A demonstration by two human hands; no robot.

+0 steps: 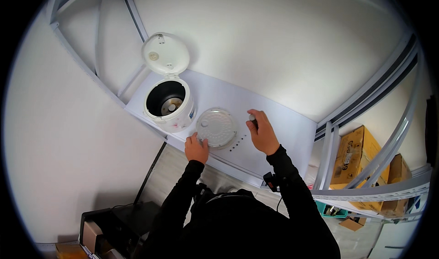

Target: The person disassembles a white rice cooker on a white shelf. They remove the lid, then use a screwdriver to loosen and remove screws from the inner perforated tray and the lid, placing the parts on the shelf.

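Note:
My left hand (196, 149) is at the near left edge of a round, silvery, dimpled inner lid (218, 127), its fingers and thumb gripping the rim. The lid lies flat on the white table. To its right, my right hand (263, 133) is closed round a small dark cylinder with a grey end (252, 118), held above the tabletop. Its lower part is hidden by the fingers. Between the lid and my right hand lie several small dark screws (236, 143) in rough rows. Left of the lid stands a white rice cooker (176, 121), its hinged lid (165, 53) raised and its dark inside showing.
The white table (288, 135) backs onto a pale wall, with metal frame posts (325, 158) at its right end. Beyond them sit cardboard boxes (356, 156) and a teal bin (333, 210). A black case (119, 227) stands at the lower left.

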